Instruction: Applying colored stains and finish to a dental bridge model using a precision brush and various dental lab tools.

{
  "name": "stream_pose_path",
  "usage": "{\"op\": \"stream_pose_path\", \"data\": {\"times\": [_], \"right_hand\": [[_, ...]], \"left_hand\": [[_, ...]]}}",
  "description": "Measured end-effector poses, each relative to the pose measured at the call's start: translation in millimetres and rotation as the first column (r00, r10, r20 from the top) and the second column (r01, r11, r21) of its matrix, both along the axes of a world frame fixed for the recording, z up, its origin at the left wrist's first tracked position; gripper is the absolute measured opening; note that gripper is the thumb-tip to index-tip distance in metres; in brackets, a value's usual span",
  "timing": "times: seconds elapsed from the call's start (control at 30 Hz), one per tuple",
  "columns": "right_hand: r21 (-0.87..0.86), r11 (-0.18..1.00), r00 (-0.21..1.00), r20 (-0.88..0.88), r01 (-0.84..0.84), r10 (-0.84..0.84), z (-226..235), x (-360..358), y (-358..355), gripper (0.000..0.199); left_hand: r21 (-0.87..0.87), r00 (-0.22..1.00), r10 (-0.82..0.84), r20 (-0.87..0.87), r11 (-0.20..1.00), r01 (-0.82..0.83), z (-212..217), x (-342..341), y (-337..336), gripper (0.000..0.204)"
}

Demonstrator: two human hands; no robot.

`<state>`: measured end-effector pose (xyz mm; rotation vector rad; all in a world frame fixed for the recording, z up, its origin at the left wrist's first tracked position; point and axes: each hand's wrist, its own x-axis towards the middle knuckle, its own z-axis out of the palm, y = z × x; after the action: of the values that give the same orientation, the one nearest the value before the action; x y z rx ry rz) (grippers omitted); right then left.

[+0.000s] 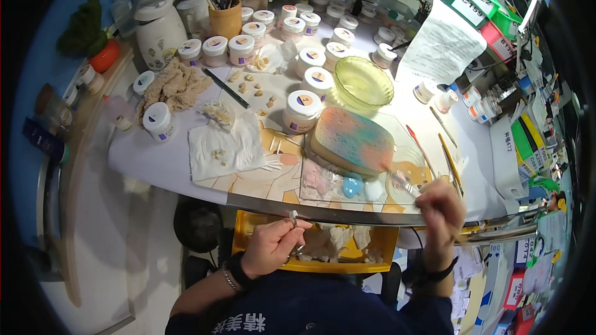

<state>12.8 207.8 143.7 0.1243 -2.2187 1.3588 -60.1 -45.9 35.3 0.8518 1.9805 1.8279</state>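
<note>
My left hand (270, 247) is closed around small metal forceps (294, 226), just in front of the table edge. Their tip grips a tiny white piece, tooth-like in shape (293, 214). My right hand (442, 211), smeared by motion, pinches a thin brush (406, 185), its blurred tip near the sponge's lower right corner. The damp sponge (354, 139) is stained blue, orange and pink. In front of it lies a palette (307, 193) with pink paste (316, 177), a glossy blue blob (352, 185) and a white mound (374, 190).
Lidded white jars (302, 111) crowd the back, beside a yellow-green glass bowl (364, 84). A white tissue (226, 149) holds small pale pieces. Several brushes (421, 146) lie to the right. Below the edge, an open yellow drawer (347, 267) contains crumpled tissues.
</note>
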Motion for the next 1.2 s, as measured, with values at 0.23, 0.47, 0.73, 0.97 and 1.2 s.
{"op": "stream_pose_path", "data": {"times": [0.23, 0.47, 0.73, 0.97, 1.2], "right_hand": [[0.151, 0.969, 0.980, 0.007, -0.197, 0.198, -63, -1, -41, 0.030], [0.197, 0.972, 0.988, -0.060, -0.129, 0.144, -73, -20, -45, 0.024], [0.237, 0.967, 0.992, -0.058, -0.097, 0.114, -77, -23, -48, 0.025], [0.239, 0.963, 0.987, -0.069, -0.123, 0.143, -70, -28, -53, 0.026], [0.322, 0.941, 0.989, -0.062, -0.106, 0.133, -75, -33, -56, 0.028]], "left_hand": [[0.010, 0.995, 0.010, 0.094, 1.000, -0.011, -3, 9, 21, 0.014], [0.049, 0.998, 0.046, 0.040, 0.998, -0.048, -10, 13, 28, 0.017], [0.051, 0.999, 0.053, 0.002, 0.997, -0.053, -15, 12, 25, 0.017], [0.043, 0.998, 0.055, -0.010, 0.998, -0.055, -16, 10, 24, 0.016], [0.065, 0.999, 0.040, 0.016, 0.997, -0.041, -19, 10, 19, 0.014]]}}
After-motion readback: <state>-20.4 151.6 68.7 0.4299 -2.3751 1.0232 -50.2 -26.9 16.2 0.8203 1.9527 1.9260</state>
